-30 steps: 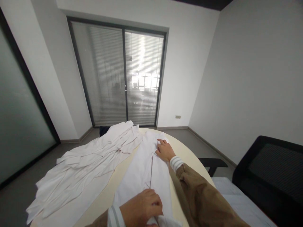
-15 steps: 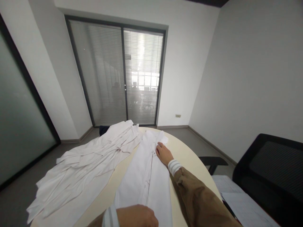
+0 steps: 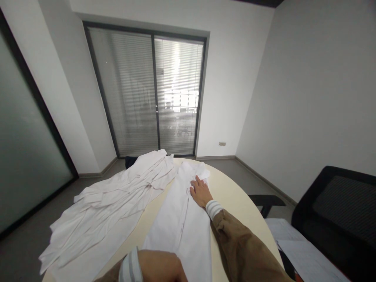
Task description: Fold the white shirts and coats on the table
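Observation:
A white garment (image 3: 179, 219) lies folded lengthwise along the middle of a cream oval table (image 3: 235, 196). My right hand (image 3: 199, 192) rests flat on its far end, fingers stretched out and pressing the cloth near the collar. My left hand (image 3: 160, 266) sits at the bottom edge of the view over the garment's near end; only the back of it and the wrist show, and its fingers are hidden. Both arms wear brown sleeves with striped cuffs.
A pile of more white garments (image 3: 105, 211) spreads over the left half of the table and hangs past its edge. A black office chair (image 3: 337, 211) stands to the right, with white papers (image 3: 296, 250) beside it. Glass sliding doors with blinds (image 3: 152, 94) close the far wall.
My left hand has slid toward me along the garment and dropped partly out of view. My right hand has flattened and shifted slightly left on the far end.

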`<state>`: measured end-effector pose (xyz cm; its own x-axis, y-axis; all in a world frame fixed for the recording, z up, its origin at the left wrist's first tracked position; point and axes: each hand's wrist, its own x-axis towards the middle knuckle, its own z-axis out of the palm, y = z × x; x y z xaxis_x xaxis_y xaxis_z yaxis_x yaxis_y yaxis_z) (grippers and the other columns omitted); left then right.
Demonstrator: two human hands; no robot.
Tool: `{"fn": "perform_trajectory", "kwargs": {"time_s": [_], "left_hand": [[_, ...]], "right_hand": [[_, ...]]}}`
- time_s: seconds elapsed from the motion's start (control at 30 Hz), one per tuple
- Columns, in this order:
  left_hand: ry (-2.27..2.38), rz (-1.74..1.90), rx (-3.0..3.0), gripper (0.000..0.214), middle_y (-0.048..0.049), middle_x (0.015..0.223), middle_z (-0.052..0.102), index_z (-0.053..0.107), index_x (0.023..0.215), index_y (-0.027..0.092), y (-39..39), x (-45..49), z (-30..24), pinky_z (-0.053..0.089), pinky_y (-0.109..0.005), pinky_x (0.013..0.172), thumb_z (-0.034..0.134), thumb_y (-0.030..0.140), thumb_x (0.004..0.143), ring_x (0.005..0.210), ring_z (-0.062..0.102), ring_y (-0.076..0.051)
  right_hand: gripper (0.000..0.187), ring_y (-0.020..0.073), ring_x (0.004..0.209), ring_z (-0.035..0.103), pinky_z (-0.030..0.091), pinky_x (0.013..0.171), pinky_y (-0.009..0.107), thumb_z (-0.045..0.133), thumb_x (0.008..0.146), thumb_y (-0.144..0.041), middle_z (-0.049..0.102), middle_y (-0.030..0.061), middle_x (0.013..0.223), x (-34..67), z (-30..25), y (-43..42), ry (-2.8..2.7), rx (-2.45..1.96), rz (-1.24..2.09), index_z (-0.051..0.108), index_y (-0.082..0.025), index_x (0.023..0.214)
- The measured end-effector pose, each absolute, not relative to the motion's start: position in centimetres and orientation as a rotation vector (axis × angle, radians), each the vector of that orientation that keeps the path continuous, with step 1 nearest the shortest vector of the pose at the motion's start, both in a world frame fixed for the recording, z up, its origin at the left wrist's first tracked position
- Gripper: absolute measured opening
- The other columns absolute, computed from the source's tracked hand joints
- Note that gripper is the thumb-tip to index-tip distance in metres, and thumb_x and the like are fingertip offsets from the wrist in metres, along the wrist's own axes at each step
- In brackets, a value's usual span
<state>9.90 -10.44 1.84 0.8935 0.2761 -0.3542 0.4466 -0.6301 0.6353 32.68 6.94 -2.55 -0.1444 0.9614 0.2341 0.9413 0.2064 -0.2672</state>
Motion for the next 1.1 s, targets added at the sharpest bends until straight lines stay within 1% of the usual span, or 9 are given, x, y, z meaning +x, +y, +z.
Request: {"fn": "perform_trajectory", "kwargs": {"time_s": [0.1,0.17,0.23,0.33,0.47,0.6,0.7,0.83,1.1], "left_hand": [[0.530,0.009,2.275,0.033,-0.0051,0.102,0.074,0.071,0.114,0.020,-10.0,10.0,3.9,0.051,-0.026,0.081,0.064,0.031,0.083,0.091,0.068,-0.020],[0.665,0.175,2.378,0.062,-0.0118,0.140,0.056,0.055,0.137,0.023,-9.7,9.9,4.5,0.041,-0.042,0.106,0.067,0.047,0.081,0.125,0.053,-0.029],[0.797,0.126,2.454,0.095,-0.0156,0.159,0.026,0.035,0.151,0.023,-9.4,9.6,4.3,0.026,-0.056,0.114,0.072,0.061,0.071,0.143,0.027,-0.039],[0.847,-0.057,2.480,0.107,-0.0165,0.161,0.017,0.032,0.152,0.025,-9.3,9.2,3.6,0.024,-0.062,0.113,0.072,0.071,0.064,0.145,0.016,-0.046],[0.840,0.071,2.534,0.067,-0.0109,0.146,0.046,0.058,0.133,0.033,-9.3,9.4,3.6,0.038,-0.052,0.107,0.072,0.060,0.072,0.131,0.044,-0.038],[0.790,0.179,2.589,0.045,-0.0062,0.127,0.059,0.067,0.119,0.034,-7.9,9.9,3.9,0.046,-0.044,0.098,0.071,0.050,0.077,0.112,0.056,-0.029],[0.712,0.246,2.672,0.057,-0.0089,0.149,0.041,0.063,0.125,0.032,-6.6,10.1,3.4,0.032,-0.054,0.111,0.075,0.052,0.073,0.132,0.041,-0.037],[0.680,0.142,2.690,0.090,-0.0099,0.164,0.008,0.036,0.148,0.034,-5.9,10.0,2.3,0.012,-0.066,0.114,0.077,0.048,0.069,0.146,0.010,-0.045],[0.666,0.108,2.726,0.083,-0.0102,0.163,0.013,0.033,0.149,0.035,-6.1,10.2,1.6,0.018,-0.064,0.114,0.072,0.046,0.076,0.145,0.016,-0.044]], "right_hand": [[0.053,0.0358,0.145,0.024,0.020,0.113,0.051,0.037,0.097,-0.046,0.017,0.0134,0.162,32.8,-2.7,6.8,-2.158,-1.805,0.135,0.043,-0.021,0.144],[0.055,0.0355,0.146,0.021,0.019,0.113,0.050,0.037,0.097,-0.047,0.018,0.0150,0.161,32.8,-2.9,6.8,-2.145,-1.833,0.125,0.043,-0.019,0.144],[0.055,0.0349,0.146,0.021,0.018,0.113,0.049,0.038,0.096,-0.048,0.020,0.0152,0.161,32.8,-3.2,6.7,-2.122,-1.858,0.105,0.045,-0.019,0.143],[0.054,0.0337,0.144,0.026,0.020,0.113,0.048,0.041,0.095,-0.048,0.025,0.0129,0.160,32.9,-3.2,6.3,-2.111,-1.861,0.084,0.047,-0.021,0.141],[0.061,0.0355,0.135,0.037,0.029,0.108,0.048,0.051,0.089,-0.054,0.029,0.0110,0.158,33.9,-2.4,5.9,-2.103,-1.814,0.059,0.046,-0.023,0.141],[0.049,0.0241,0.121,0.053,0.037,0.104,0.033,0.044,0.094,-0.041,0.037,0.0103,0.153,36.1,-1.1,7.2,-1.953,-1.775,0.076,0.047,-0.020,0.138],[0.043,0.0213,0.116,0.057,0.039,0.101,0.029,0.032,0.098,-0.027,0.048,0.0155,0.141,38.2,-0.7,9.3,-1.754,-1.891,0.072,0.050,-0.015,0.135],[0.044,0.0238,0.111,0.061,0.042,0.096,0.032,0.030,0.098,-0.023,0.060,0.0188,0.124,40.8,-0.8,12.3,-1.661,-2.027,0.125,0.052,-0.012,0.134],[0.024,0.0224,0.099,0.066,0.046,0.085,0.031,0.051,0.091,-0.030,0.073,0.0102,0.102,41.9,-0.8,16.2,-1.600,-2.190,0.245,0.069,-0.021,0.104]]}}
